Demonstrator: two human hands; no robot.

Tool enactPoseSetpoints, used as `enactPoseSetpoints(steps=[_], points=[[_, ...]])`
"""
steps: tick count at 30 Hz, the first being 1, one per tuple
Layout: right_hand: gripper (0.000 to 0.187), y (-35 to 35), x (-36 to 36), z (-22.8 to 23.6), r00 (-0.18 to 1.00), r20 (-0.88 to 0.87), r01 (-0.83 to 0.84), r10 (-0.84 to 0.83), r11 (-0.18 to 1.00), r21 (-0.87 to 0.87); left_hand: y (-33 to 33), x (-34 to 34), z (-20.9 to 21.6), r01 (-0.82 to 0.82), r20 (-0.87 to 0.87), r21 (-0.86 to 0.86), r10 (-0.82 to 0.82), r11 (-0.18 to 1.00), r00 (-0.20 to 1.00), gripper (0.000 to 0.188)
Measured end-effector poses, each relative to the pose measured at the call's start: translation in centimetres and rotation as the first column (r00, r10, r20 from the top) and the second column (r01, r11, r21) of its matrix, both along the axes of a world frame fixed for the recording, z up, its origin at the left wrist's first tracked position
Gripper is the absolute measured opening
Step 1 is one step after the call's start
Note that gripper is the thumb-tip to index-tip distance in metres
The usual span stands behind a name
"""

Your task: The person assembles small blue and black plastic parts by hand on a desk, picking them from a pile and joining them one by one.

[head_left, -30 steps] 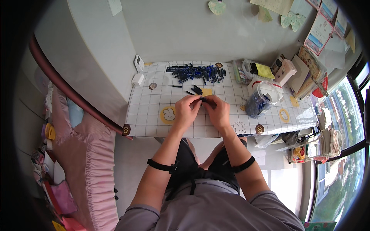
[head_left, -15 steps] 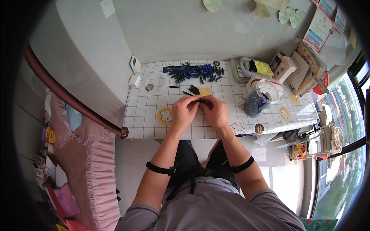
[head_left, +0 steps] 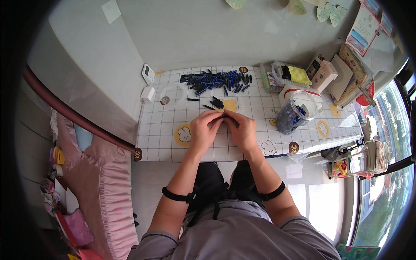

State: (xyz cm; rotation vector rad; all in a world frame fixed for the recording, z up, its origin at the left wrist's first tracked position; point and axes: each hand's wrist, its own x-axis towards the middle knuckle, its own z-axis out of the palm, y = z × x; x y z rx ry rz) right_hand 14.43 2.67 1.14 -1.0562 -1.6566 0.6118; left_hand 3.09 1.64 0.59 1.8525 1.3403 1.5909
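Observation:
My left hand [head_left: 203, 130] and my right hand [head_left: 241, 131] meet above the near middle of the table. Their fingertips pinch a small dark tube [head_left: 223, 115] between them, mostly covered by the fingers. Just beyond the fingertips lies a little group of dark tubes [head_left: 216, 103], with a single dark tube [head_left: 193, 99] to its left. Farther back spreads a large pile of short, dark blue and black tubes [head_left: 219, 81]. To the right of my hands stands a clear round plastic tub [head_left: 291, 119], partly filled with blue pieces.
A checked white cloth [head_left: 167, 149] covers the table [head_left: 247, 151]. Behind the tub sit a clear box [head_left: 271, 82], a yellow packet [head_left: 298, 75] and a pink box [head_left: 324, 76]. At the left edge are a small white timer [head_left: 148, 73] and a white block [head_left: 147, 94]. A wall closes the back.
My head view has shifted slightly. Both hands stay together over the same spot, and the small tube remains between their fingertips.

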Motion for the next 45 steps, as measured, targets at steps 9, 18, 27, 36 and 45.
enactPoseSetpoints(steps=[9, 18, 27, 36, 45], points=[[0.013, -0.39, -0.13, 0.41, 0.999, -0.051, -0.016, 0.016, 1.0, -0.003, -0.26, 0.0, 0.15, -0.005, -0.041, -0.007, 0.004, 1.0, 0.999, 0.022], [0.014, -0.52, 0.04, 0.48, 0.999, -0.026, -0.037, 0.036, 0.999, -0.011, -0.46, 0.15, 0.47, -0.021, -0.059, -0.013, 0.02, 1.0, 0.998, 0.025], [0.015, -0.67, 0.08, 0.7, 0.995, -0.092, -0.033, 0.031, 0.999, -0.022, -0.66, 0.2, 0.28, -0.015, 0.077, -0.078, 0.022, 0.997, 0.997, 0.021], [0.014, -0.79, 0.24, 0.89, 0.998, -0.054, -0.023, 0.021, 0.999, -0.029, -0.28, -0.25, 0.15, 0.13, 0.151, -0.073, -0.118, 0.989, 0.982, 0.017], [0.015, -0.77, 0.23, 0.73, 0.997, -0.053, -0.05, 0.049, 0.999, -0.018, -0.55, -0.4, 0.43, 0.198, 0.371, -0.142, -0.134, 0.97, 0.919, 0.014]])
